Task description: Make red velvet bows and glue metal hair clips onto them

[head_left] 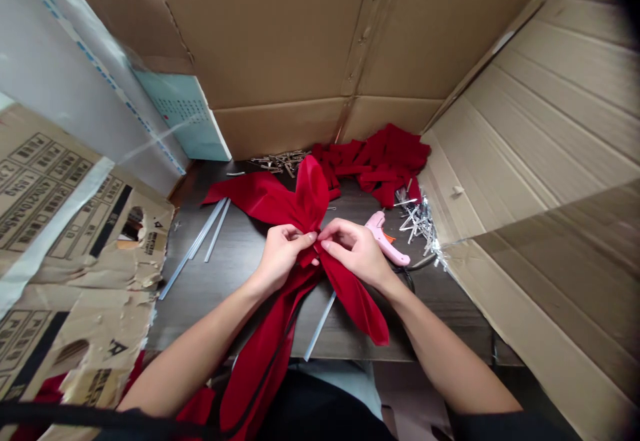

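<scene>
A large red fabric bow (265, 198) with loops and long tails spreads over the dark table, one tail hanging over the front edge. My left hand (285, 251) is closed on the bow's gathered middle, thumb and fingers pinching the cloth. Close against it, my right hand (353, 248) pinches the fabric at the same knot, its fingertips touching the left thumb. The fingers partly cover the centre, where a small red strip crosses. To the right of my right hand lies a pink hot glue gun (387, 238) with an orange trigger.
Clear glue sticks (200, 238) lie at left, another glue stick (320, 326) at the front. Metal clips (283, 161) and red fabric strips (380, 161) are piled behind. Silvery pieces (417, 221) gather at right. Cardboard walls (280, 41) surround the table (235, 294).
</scene>
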`<state>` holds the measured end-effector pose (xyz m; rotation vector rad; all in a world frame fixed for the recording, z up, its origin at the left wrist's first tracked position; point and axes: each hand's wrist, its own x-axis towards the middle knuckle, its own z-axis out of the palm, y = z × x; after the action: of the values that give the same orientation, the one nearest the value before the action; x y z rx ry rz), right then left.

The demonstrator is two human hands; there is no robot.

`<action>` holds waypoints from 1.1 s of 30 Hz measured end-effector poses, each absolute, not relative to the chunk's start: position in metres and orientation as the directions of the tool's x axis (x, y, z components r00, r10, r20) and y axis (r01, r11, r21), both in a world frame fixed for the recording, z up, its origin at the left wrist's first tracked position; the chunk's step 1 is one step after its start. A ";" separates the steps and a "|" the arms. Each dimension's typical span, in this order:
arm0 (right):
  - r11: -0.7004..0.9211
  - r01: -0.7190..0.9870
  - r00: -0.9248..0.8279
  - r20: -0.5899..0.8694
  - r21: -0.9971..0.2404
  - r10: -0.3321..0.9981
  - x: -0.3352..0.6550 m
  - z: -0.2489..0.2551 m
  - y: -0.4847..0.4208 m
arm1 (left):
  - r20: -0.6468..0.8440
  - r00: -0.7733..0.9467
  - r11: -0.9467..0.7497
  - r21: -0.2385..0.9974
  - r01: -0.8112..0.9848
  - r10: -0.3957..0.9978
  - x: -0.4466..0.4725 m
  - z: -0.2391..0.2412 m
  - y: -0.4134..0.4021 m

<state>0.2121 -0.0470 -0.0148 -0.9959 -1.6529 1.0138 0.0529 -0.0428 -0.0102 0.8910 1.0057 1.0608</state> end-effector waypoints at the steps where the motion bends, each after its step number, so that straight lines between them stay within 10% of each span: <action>1: 0.261 0.089 -0.215 0.237 -0.961 0.947 0.212 -0.016 -0.046 | -0.206 0.155 0.239 0.942 -0.237 0.966 0.053 -0.010 -0.043; 15: 0.104 0.284 -0.263 0.027 -0.953 0.964 0.216 -0.010 -0.049 | 0.021 0.279 -0.098 0.960 0.264 0.960 0.044 -0.013 -0.037; 20: 0.046 0.156 -0.248 0.006 -0.987 0.969 0.215 -0.014 -0.045 | -0.140 0.299 0.159 0.987 -0.039 0.944 0.045 -0.010 -0.034; 25: 0.038 -0.089 -0.197 0.055 -0.995 0.979 0.222 -0.022 -0.040 | -0.244 0.492 0.481 0.758 -0.440 0.836 0.048 -0.011 -0.033; 33: -0.011 -0.250 -0.265 0.058 -0.968 0.963 0.226 -0.023 -0.038 | -0.212 0.451 0.427 0.781 -0.455 0.867 0.045 -0.013 -0.033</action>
<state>0.2256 -0.0380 -0.0227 -0.8603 -1.2199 1.4954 0.0455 -0.0329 -0.0128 0.7126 0.6727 0.9076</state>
